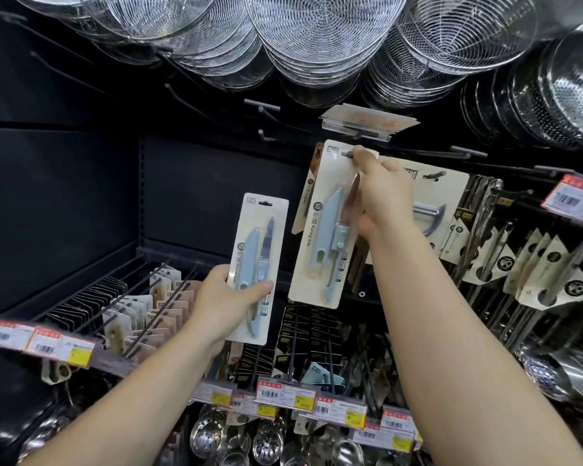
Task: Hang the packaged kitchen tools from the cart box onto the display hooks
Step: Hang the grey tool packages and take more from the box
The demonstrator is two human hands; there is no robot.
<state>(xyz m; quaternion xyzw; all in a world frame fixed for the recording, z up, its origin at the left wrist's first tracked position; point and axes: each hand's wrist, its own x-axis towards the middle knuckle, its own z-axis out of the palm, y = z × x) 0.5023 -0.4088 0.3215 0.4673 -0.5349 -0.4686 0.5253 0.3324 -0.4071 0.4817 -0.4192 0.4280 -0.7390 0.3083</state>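
Observation:
My left hand (223, 306) grips the lower part of a white card package (258, 264) with a pale blue paring knife and sheath, held upright in front of the dark back panel. My right hand (382, 193) pinches the top of a second identical paring knife package (327, 227), with its hang hole right at the tip of a black display hook (348, 153). More carded items hang behind this package. The cart box is out of view.
Wire skimmers (317, 38) and steel colanders (552, 95) hang overhead. A carded peeler (428, 210) and more packaged tools hang to the right. Hook rows with price tags (285, 393) run below, ladles under them. Bare hooks (266, 111) jut out at upper centre.

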